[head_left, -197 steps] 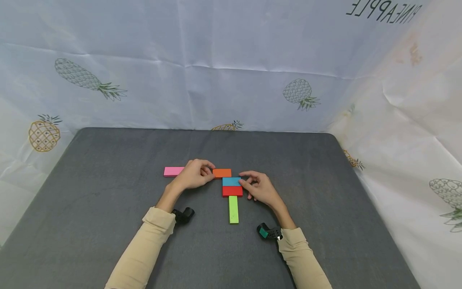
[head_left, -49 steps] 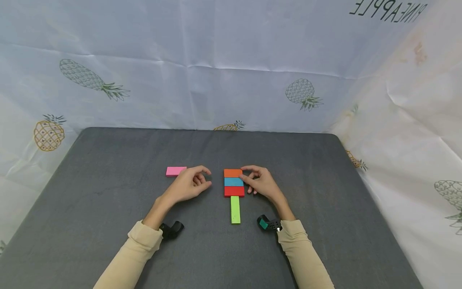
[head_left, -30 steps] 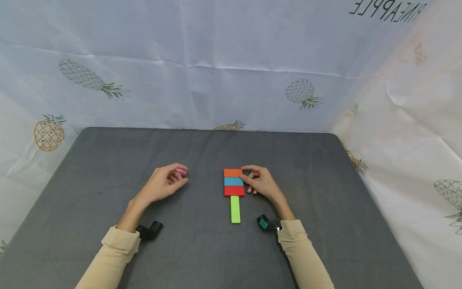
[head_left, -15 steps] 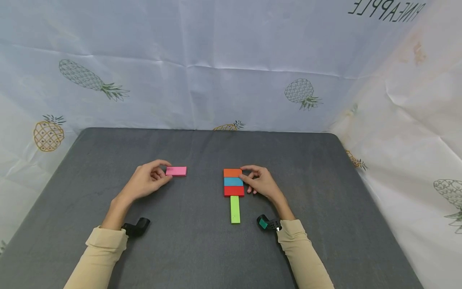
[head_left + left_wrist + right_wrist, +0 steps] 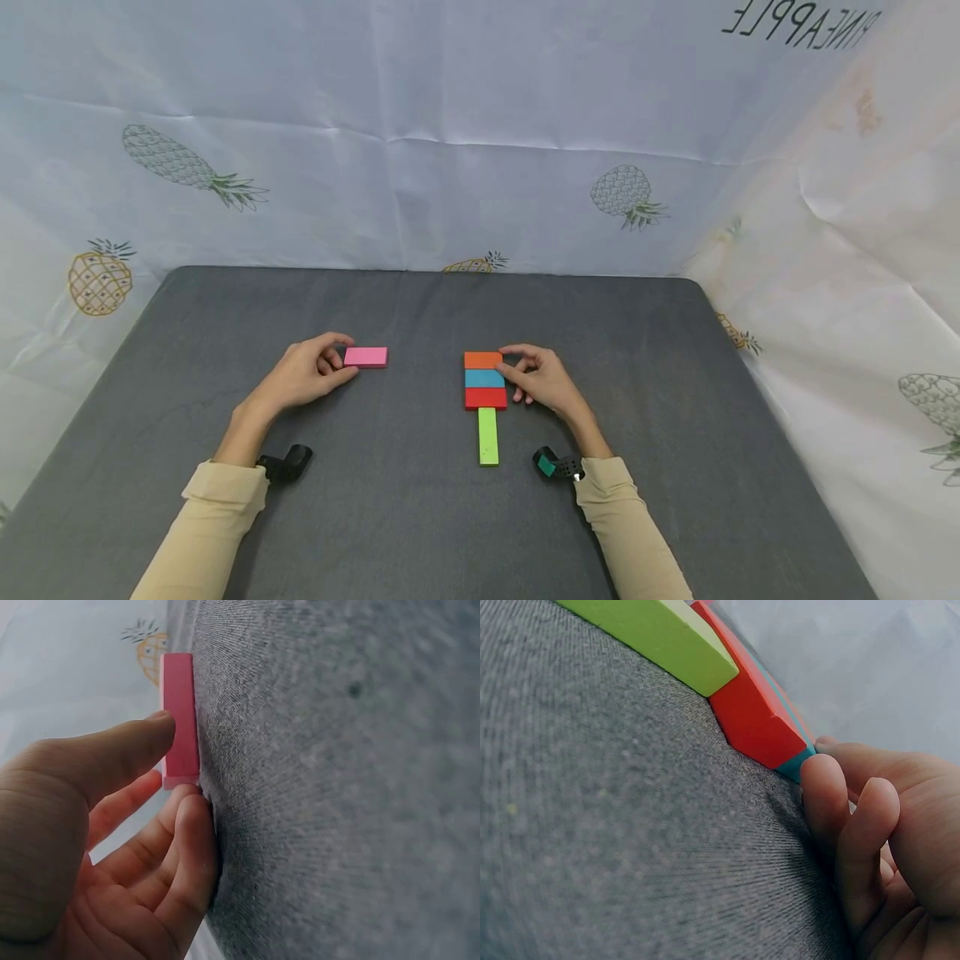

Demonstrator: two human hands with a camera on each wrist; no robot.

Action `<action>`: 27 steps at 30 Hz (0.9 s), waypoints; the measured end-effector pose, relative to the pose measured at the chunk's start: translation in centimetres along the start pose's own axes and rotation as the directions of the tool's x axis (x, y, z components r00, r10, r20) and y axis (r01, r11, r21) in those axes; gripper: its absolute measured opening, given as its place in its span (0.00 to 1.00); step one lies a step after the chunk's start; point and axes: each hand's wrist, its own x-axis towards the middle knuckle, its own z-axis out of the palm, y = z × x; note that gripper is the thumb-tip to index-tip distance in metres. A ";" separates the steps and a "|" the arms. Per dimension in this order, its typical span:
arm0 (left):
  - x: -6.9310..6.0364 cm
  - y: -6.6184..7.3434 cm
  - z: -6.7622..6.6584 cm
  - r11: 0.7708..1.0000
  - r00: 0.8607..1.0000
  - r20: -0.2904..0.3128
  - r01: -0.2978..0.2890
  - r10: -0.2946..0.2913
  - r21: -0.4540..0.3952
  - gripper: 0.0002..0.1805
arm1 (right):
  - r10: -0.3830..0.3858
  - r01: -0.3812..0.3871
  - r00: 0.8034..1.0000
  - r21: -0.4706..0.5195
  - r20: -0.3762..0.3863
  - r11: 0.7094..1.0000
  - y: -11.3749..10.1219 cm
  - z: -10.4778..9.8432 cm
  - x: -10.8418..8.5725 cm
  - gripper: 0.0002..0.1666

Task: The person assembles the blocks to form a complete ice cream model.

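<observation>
A pink block lies flat on the table. My left hand pinches its left end, with the thumb on the near long side and the index finger behind. To the right, orange, blue and red blocks lie side by side in a stack-like column. A green block runs lengthwise towards me from the red one's near edge. My right hand pinches the orange block's right end, its index finger at the back corner and its thumb by the seam with the blue block.
The dark grey cloth-covered table reaches back to a white curtain printed with pineapples. Black straps with camera mounts sit on both wrists, the right mount bearing a green patch.
The orange block has shifted right, into line behind the blue one. My left hand has let it go and moved left to the pink block's left end. My right hand has moved slightly back.
</observation>
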 end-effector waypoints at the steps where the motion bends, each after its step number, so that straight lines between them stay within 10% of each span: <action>1: 0.1 0.0 0.0 1.000 1.000 0.008 0.002 -0.002 0.005 0.22 | -0.001 0.001 1.000 0.001 -0.001 1.000 0.0 0.0 0.0 0.23; 27: 1.6 0.6 0.8 1.000 1.000 0.022 -0.015 0.015 0.023 0.13 | -0.002 0.002 1.000 0.017 0.003 1.000 0.0 0.0 -0.1 0.24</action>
